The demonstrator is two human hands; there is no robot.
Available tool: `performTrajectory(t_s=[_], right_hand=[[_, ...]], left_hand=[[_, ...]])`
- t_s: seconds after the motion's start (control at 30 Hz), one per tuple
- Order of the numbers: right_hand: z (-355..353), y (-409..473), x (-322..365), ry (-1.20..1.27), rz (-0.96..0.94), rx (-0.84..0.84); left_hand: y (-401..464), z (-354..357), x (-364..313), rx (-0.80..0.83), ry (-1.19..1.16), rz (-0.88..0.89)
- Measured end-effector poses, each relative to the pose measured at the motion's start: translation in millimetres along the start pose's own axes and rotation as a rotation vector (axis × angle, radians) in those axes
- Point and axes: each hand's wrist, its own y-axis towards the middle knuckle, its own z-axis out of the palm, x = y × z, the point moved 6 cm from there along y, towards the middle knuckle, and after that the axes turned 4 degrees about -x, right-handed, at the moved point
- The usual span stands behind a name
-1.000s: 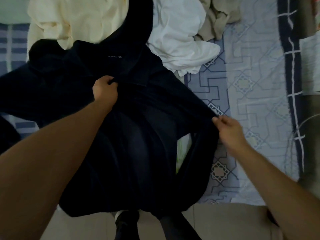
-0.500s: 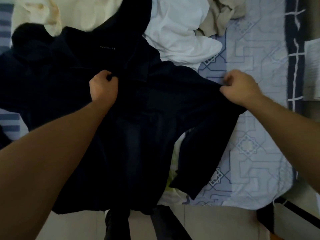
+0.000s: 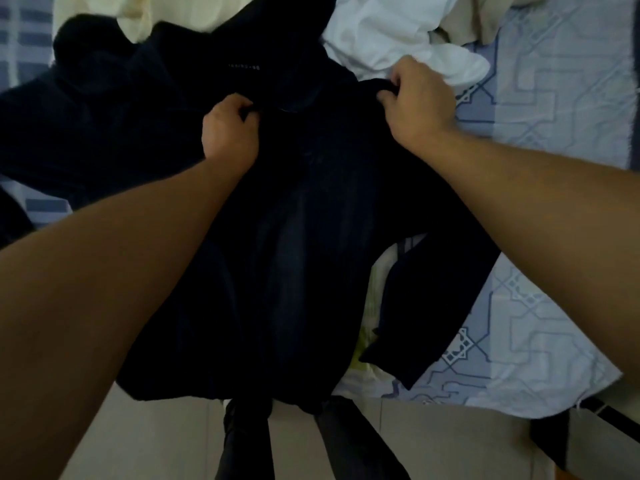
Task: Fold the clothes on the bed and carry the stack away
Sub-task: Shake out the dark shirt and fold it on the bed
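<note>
Two hands, left hand (image 3: 228,133) and right hand (image 3: 415,98), fingers pinching limp dark garment (image 3: 294,254).

Patterned bed sheet (image 3: 554,98) under dark garment (image 3: 294,237), white garment (image 3: 391,32), cream garment (image 3: 166,12).

Home bedroom — patterned bedsheet (image 3: 540,109), heaped clothes (image 3: 391,32), tiled floor (image 3: 433,441).

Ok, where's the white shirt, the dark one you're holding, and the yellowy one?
white garment (image 3: 391,36), head view, on its crumpled middle.
dark garment (image 3: 298,258), head view, on the hanging front panel.
pale yellow garment (image 3: 166,12), head view, on its bare part above the dark fabric.
</note>
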Motion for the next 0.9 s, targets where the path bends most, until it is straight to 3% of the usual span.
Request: performTrajectory(t_s=[0.1,0.2,0.3,0.4,0.47,0.57,0.67,0.77,0.9], right_hand=[[-9,-35,-13,-0.038,-0.004,-0.056],[-41,-103,-46,0.045,0.047,-0.219],[-60,-195,-104,0.161,0.313,-0.301],[-46,-281,-141,0.309,0.702,-0.155],[-23,-321,-143,0.356,0.84,0.017],[7,-349,-123,0.478,0.82,0.237],[15,-352,-122,0.611,0.83,0.278],[-14,-343,-156,0.531,0.9,0.138],[-97,-339,-210,0.123,0.867,-0.158]], left_hand=[[-11,0,11,0.01,-0.129,-0.103],[-47,-9,28,0.031,-0.244,-0.2],[-95,-14,55,0.086,-0.352,-0.367],[-152,-13,82,0.215,-0.439,-0.514],[-196,-8,98,0.356,-0.512,-0.583],[-264,4,117,0.571,-0.494,-0.649],[-315,6,138,0.658,-0.377,-0.635],[-339,6,151,0.676,-0.389,-0.658],[-342,-4,147,0.602,-0.434,-0.573]])
